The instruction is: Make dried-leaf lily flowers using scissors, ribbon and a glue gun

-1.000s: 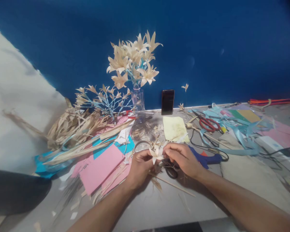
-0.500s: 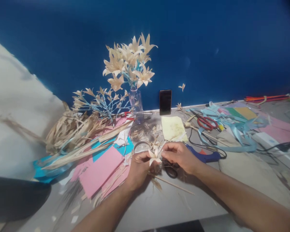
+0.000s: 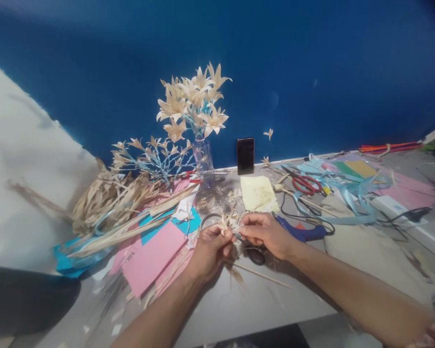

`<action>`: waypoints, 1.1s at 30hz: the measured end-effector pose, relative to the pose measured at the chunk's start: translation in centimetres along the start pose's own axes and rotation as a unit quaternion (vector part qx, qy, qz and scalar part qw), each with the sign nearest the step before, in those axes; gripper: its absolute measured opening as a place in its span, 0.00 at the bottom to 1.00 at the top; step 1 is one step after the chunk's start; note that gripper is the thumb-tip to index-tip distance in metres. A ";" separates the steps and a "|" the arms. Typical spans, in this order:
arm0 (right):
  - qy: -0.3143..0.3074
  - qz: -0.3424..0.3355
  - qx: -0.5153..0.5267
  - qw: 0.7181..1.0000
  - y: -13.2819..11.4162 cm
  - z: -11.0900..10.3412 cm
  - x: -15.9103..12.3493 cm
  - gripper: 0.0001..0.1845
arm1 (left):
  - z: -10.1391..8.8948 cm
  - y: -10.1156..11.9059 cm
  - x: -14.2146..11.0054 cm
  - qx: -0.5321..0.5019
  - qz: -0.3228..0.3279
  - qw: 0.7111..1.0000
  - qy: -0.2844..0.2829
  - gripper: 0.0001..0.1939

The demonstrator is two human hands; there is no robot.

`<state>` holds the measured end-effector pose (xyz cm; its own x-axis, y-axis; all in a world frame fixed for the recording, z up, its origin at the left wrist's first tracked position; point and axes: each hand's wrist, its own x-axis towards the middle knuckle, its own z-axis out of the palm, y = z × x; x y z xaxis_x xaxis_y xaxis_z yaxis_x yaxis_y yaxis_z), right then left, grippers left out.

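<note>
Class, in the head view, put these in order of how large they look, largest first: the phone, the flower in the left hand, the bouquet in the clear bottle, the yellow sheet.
1. Bouquet
2. Yellow sheet
3. Phone
4. Flower in the left hand, partly covered by fingers

Left hand [image 3: 210, 249]: pinched a small cream flower [image 3: 224, 224] near the centre of the frame
Right hand [image 3: 267, 234]: bent its fingers just right of that flower; whether they gripped anything was too small to tell
Clear bottle [image 3: 205, 166]: stood upright above centre, bearing large cream blooms [image 3: 192, 94]
Phone [image 3: 245, 155]: stood right of the bottle, by the blue wall [image 3: 311, 58]
Blue glue gun [image 3: 304, 233]: lay right of centre
Pink paper [image 3: 154, 261]: lay at lower left of centre
</note>
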<state>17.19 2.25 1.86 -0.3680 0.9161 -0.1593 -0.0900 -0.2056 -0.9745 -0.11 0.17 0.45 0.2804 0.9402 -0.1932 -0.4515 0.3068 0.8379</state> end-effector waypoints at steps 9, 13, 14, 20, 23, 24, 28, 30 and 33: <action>0.082 -0.103 -0.709 0.693 -5.1 -6.8 -4.5 0.08 | -0.7 -0.3 0.3 -0.061 -0.002 0.998 0.020 0.15; 0.054 -0.048 -0.781 0.621 -1.9 -10.2 -7.3 0.18 | -0.8 -0.5 0.5 -0.064 -0.008 0.998 0.027 0.15; 0.054 -0.048 -0.782 0.619 -0.9 -10.6 -7.7 0.20 | -0.8 -0.5 0.5 -0.064 -0.008 0.998 0.027 0.15; 0.098 -0.075 -0.781 0.613 2.2 -11.3 -7.8 0.20 | -1.1 -0.8 0.8 -0.054 -0.011 0.998 0.022 0.17; 0.106 -0.117 -0.762 0.628 2.1 -12.1 -8.0 0.22 | -1.3 -0.9 1.0 -0.049 -0.004 0.998 0.029 0.17; 0.112 -0.139 -0.753 0.634 1.9 -12.4 -8.1 0.22 | -1.4 -1.0 1.0 -0.049 -0.004 0.998 0.033 0.17; 0.091 -0.240 -0.681 0.686 0.8 -12.0 -8.4 0.23 | -1.4 -1.2 1.2 -0.057 -0.015 0.997 0.045 0.19; 0.045 -0.272 -0.639 0.718 0.3 -10.5 -8.3 0.24 | -1.4 -1.3 1.2 -0.069 -0.034 0.996 0.037 0.20; -0.023 -0.299 -0.610 0.734 -0.2 -7.6 -7.6 0.23 | -1.4 -1.4 1.1 -0.086 -0.054 0.994 0.025 0.21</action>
<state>27.09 -2.06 2.11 -0.6333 0.6990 0.3320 0.6371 0.7145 -0.2890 -0.37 0.98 -1.66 0.2938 0.9055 -0.3063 -0.5611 0.4228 0.7116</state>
